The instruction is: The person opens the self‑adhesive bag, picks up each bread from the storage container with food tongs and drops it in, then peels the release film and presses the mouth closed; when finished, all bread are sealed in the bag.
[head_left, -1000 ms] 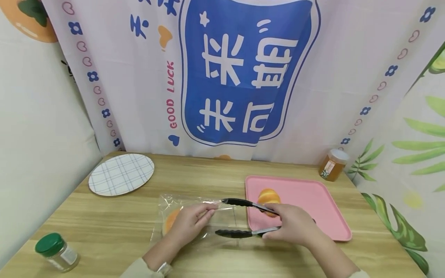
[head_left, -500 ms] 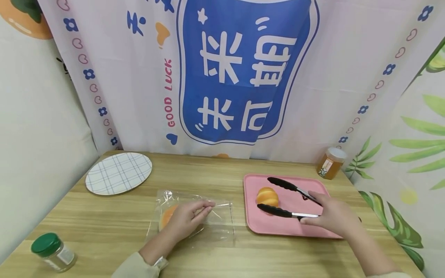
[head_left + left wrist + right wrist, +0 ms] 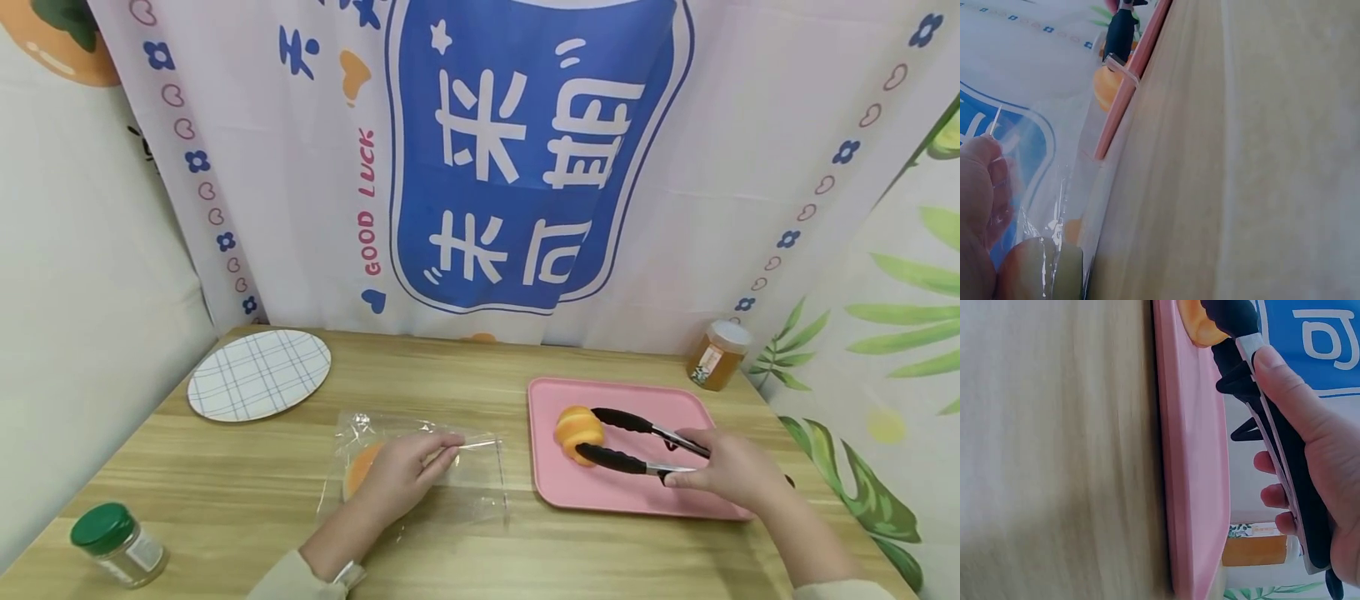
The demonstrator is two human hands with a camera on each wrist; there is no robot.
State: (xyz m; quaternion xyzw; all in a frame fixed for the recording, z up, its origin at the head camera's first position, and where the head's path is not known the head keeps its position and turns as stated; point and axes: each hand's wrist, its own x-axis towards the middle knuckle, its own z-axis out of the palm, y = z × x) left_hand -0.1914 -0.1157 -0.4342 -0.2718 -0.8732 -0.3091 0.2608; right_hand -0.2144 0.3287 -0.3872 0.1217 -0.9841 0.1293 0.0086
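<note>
Wooden table, striped bun between left hand and right hand

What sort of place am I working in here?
Probably a staged tabletop set-up rather than a working kitchen: a wood-grain table, a printed hanging right behind it, and a pink tray bearing a bread-like roll.

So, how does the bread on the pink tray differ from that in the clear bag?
The roll sits uncovered on the tray; the bun lies inside the bag. The roll shows pale bands; the bun's visible top looks plain orange. The tongs flank the roll; the left hand partly hides the bun. Both look orangish.
</note>
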